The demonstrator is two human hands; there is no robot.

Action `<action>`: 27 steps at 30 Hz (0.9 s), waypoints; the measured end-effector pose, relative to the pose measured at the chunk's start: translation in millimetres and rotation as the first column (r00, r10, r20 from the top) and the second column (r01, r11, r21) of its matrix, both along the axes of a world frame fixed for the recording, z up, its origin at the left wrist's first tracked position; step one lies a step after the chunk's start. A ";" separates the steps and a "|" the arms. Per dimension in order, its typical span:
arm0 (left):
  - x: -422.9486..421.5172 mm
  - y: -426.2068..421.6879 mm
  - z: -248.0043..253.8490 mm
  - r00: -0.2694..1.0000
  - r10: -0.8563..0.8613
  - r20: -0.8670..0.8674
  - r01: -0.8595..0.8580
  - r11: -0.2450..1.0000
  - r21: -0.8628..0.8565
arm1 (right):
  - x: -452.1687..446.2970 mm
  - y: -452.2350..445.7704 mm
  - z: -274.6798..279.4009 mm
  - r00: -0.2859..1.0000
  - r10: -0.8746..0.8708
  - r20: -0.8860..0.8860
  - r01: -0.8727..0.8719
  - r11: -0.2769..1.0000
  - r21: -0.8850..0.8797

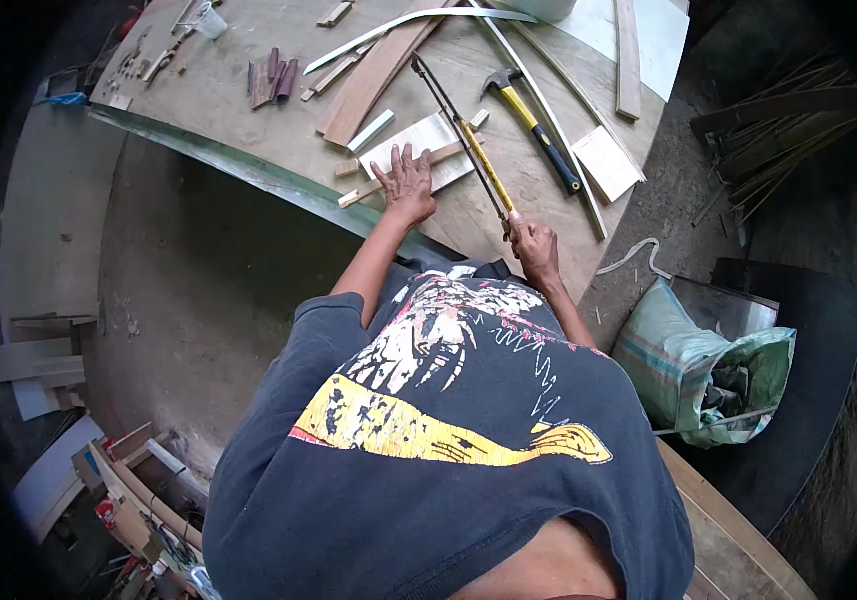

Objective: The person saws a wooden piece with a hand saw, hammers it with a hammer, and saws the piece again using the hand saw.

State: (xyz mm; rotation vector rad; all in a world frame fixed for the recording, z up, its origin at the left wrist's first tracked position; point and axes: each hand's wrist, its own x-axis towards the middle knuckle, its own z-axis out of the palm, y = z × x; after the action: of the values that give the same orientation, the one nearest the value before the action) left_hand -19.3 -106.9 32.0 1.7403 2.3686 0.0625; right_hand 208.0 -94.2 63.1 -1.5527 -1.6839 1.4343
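My left hand (407,186) lies with its fingers spread on a narrow wood strip (446,153) and a pale board (417,138) under it. My right hand (535,246) is closed round the handle end of a hacksaw (479,160) with a yellow frame. The saw lies across the strip, to the right of my left hand. Whether its blade touches the wood cannot be made out. Small wood blocks (372,131) are beside the pale board.
A hammer (537,125) with a yellow and black handle lies right of the saw on the plywood table (239,140). Long planks (379,80), a white curved strip (404,20) and brown pieces (287,80) lie farther back. A sack (689,360) stands on the floor at right.
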 end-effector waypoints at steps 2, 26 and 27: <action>3.6 2.9 4.4 0.999 0.011 0.039 -0.013 0.999 0.035 | -1.0 0.0 -0.9 1.000 -0.024 -0.007 0.024 1.000 -0.001; 0.5 107.2 -31.1 0.777 0.622 0.100 -0.625 0.739 0.252 | -8.8 5.7 -2.3 0.992 0.061 0.108 -0.065 0.997 0.028; -1.4 107.7 -34.2 0.788 0.614 0.043 -0.602 0.754 0.264 | -10.9 5.7 0.6 0.993 0.055 0.103 -0.057 0.998 0.011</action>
State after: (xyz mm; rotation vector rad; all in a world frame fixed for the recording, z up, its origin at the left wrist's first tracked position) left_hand -20.7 0.7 -2.2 0.9633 2.9750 0.4596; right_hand 197.1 -88.5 63.7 -1.6083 -1.8056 1.3888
